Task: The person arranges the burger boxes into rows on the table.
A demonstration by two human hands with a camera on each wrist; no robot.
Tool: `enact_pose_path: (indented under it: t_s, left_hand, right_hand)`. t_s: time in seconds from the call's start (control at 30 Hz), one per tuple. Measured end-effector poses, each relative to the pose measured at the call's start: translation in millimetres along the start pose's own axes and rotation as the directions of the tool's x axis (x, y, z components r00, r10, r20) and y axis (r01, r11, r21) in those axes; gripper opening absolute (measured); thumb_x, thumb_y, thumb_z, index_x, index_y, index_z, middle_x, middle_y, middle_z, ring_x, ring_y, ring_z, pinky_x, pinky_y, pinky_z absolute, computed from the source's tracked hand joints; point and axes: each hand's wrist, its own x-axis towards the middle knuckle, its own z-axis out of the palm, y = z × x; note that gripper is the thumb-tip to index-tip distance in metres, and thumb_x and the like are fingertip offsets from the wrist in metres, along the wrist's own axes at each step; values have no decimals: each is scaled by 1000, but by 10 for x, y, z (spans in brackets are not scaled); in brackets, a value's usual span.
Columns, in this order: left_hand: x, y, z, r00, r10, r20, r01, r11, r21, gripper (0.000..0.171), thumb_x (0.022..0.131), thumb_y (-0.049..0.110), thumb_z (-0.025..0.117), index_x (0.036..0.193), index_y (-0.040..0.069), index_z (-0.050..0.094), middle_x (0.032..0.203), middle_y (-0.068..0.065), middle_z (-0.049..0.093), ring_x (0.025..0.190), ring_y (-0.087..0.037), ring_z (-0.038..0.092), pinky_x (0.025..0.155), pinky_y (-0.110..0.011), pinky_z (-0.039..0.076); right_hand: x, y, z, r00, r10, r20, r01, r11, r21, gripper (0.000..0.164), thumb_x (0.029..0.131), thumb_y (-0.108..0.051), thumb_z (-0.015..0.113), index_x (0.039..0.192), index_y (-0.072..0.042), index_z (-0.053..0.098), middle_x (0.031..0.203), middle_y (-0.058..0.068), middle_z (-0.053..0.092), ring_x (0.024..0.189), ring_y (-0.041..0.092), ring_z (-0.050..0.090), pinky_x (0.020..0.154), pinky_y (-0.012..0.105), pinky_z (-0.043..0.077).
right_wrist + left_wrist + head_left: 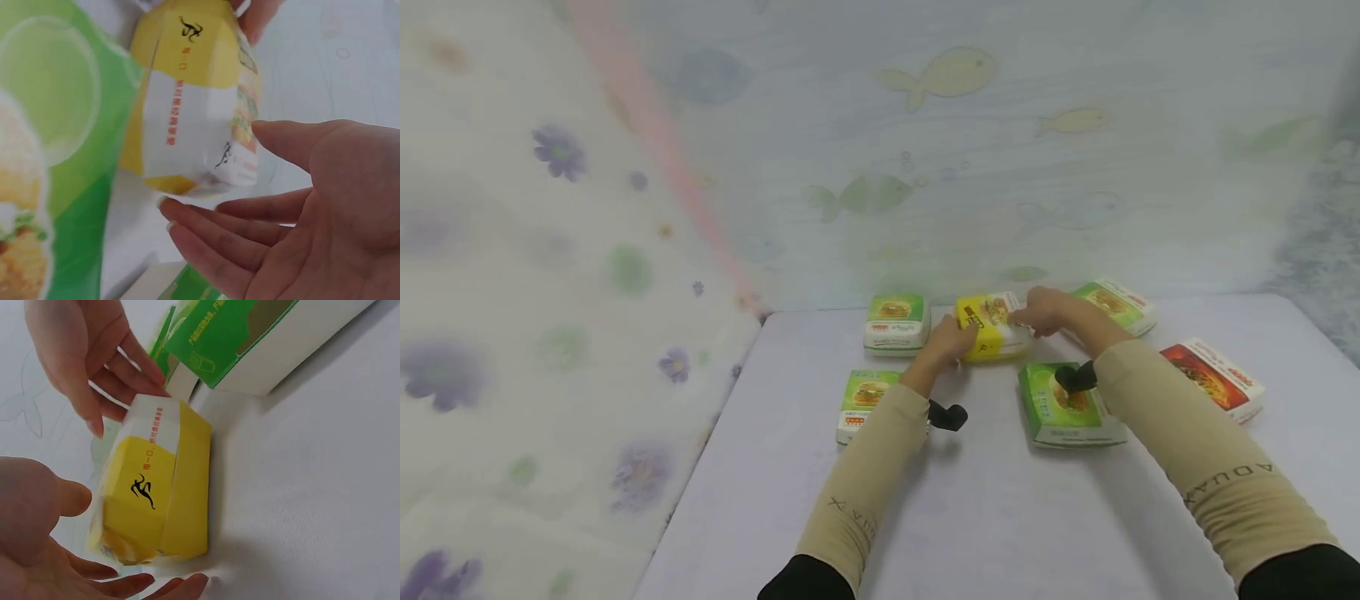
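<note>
A yellow and white burger box (pixel 988 337) sits between my two hands at the back of the table, its top printed with a burger picture. My left hand (pixel 951 343) is at its left end. In the left wrist view, the left hand's thumb and loosely extended fingers (pixel 125 586) frame that end. At the opposite end is my right hand (pixel 1043 311). The right wrist view shows its thumb at the box's top edge and its long, relaxed fingers (pixel 219 240) just off the lower end, with a narrow gap showing.
Green and white burger boxes stand around: one back left (pixel 897 323), one front left (pixel 867 393) partly behind my sleeve, one front centre (pixel 1060 429), one back right (pixel 1116 304). A red and white box (pixel 1213 379) lies at the right. A patterned curtain (pixel 850 167) hangs behind the white table (pixel 985 517).
</note>
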Motion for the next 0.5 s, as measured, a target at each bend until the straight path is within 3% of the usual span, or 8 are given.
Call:
enact_pose_path:
  t_s: [0.07,0.2,0.4,0.5]
  left_hand:
    - [-46,20,26,1000,20,2,-20,999,39,63,107,40,51,153,-1,37,129,-16,58,90,-24,57,85,-41,57]
    - [-119,59,77,999,35,21,-36,998,50,66,107,40,51,156,-1,33,142,-19,53,94,-25,59,86,-42,57]
    - [-135,53,94,999,15,32,-16,999,42,58,108,38,47,152,1,39,121,-14,59,93,-24,59,85,-41,57]
    - [-102,43,58,999,9,32,-11,998,68,60,109,40,44,155,3,35,124,-14,57,90,-25,59,84,-40,55]
  right_hand:
    - [1,15,-24,1000,-6,-12,6,1000,-17,38,104,-28,54,103,10,51,98,22,60,86,31,65,83,42,58]
    - [3,44,-47,1000,3,-14,-4,1000,-13,49,104,-27,53,119,19,48,109,28,57,90,32,63,82,41,57]
    - [-3,4,19,999,29,41,-34,993,117,44,102,-18,53,121,19,41,105,23,52,81,26,63,82,40,59]
    - [-15,-56,52,998,35,51,-43,988,149,39,102,-16,52,119,17,42,107,25,55,86,29,66,84,42,60]
